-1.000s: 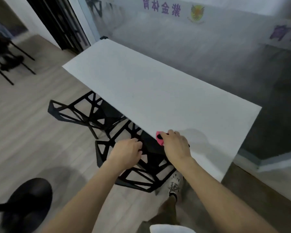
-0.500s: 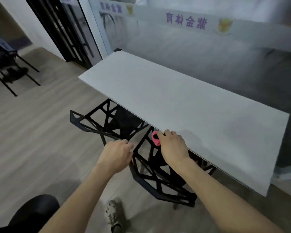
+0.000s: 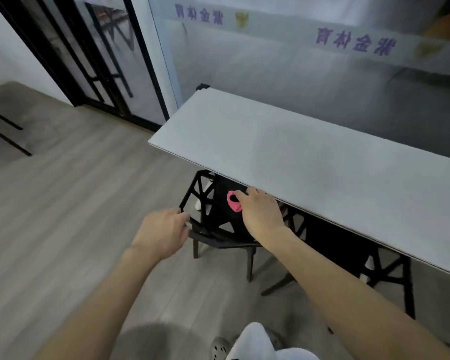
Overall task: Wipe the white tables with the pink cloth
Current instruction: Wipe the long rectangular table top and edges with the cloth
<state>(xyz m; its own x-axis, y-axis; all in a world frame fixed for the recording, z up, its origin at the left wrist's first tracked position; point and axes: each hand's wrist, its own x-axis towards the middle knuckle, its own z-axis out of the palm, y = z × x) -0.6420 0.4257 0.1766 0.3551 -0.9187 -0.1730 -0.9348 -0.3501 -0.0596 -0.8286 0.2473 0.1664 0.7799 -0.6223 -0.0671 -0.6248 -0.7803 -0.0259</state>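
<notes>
1. A long white rectangular worktop (image 3: 322,162) stands against a frosted glass wall with purple lettering (image 3: 356,44); its near edge runs from the left corner down toward the right side of the view.
2. The right hand (image 3: 261,213) sits at the near edge of the worktop, close to its left end, knuckles up, fingers curled over the edge.
3. Its grip is closed around a crumpled pink cloth (image 3: 233,201), which bulges out from the thumb side of the fist, just below the worktop's edge and off its top surface.
4. The left hand (image 3: 163,232) is lower and further from the worktop, its fingers curled onto the back rim of a black open-framed geometric chair (image 3: 208,229) tucked under the near edge; its grip is narrow, closed on that rim.
5. A second black chair (image 3: 385,271) stands under the worktop further right.
6. Grey wood-plank floor (image 3: 63,203) lies below.
</notes>
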